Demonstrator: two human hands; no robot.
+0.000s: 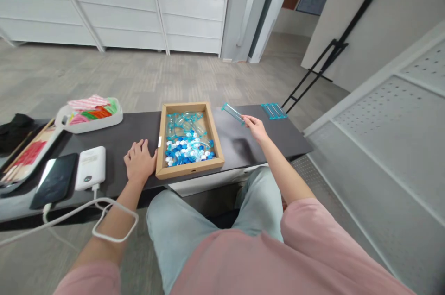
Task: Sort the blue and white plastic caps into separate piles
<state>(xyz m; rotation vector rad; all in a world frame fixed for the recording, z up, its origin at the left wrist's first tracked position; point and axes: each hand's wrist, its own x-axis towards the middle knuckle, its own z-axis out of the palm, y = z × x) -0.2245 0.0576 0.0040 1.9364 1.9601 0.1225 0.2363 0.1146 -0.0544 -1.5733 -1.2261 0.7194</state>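
Pinched by one end in my right hand [255, 128] is a clear tube with teal ends [233, 113], raised above the right part of the dark table. Farther right, several similar clear tubes [274, 111] lie side by side. My left hand [139, 161] rests flat on the table with its fingers spread, its thumb by the left wall of a cardboard box [189, 171]. Inside the box, clear curved tube pieces with teal ends [187, 123] fill the far part. Small blue and white pieces [189, 149] are heaped in the near part.
To the left stand a white tray of colourful items [99, 123], a white power bank [90, 168] and a black phone [55, 179]. A white cable [74, 211] loops over my left forearm. At the far left is a tray with red items [29, 158]. A perforated panel [375, 133] rises at right.
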